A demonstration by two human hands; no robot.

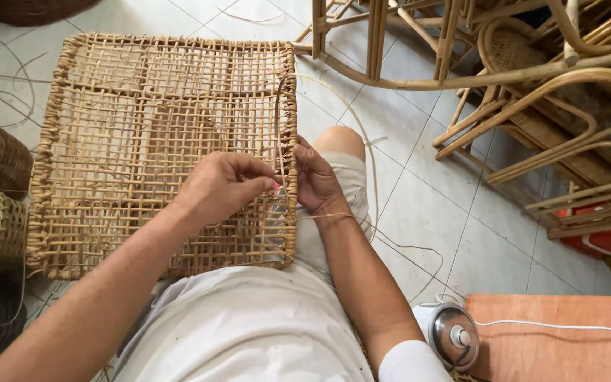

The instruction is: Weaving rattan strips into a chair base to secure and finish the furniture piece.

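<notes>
- The woven rattan panel point(143, 141) fills the upper left and centre of the frame, lying across the person's lap and reaching out over the tiled floor point(419, 205).
- It is a square open lattice of pale tan strips, with a thicker wrapped border all round; its right edge looks darker and tightly bound.
- A thin loose rattan strand point(373, 170) arcs from the panel's right edge up and down past the knee, trailing toward the lower right.
- The left hand point(224, 185), centre frame, lies over the lattice with fingers curled and thumb and forefinger pinched together on the strand at the right edge.
- The right hand point(317, 180), just right of it, grips that same border, fingers wrapped around the edge.
- Both forearms come in from the bottom of the frame.
- Rattan chair frames point(532, 85) stand at upper right.
</notes>
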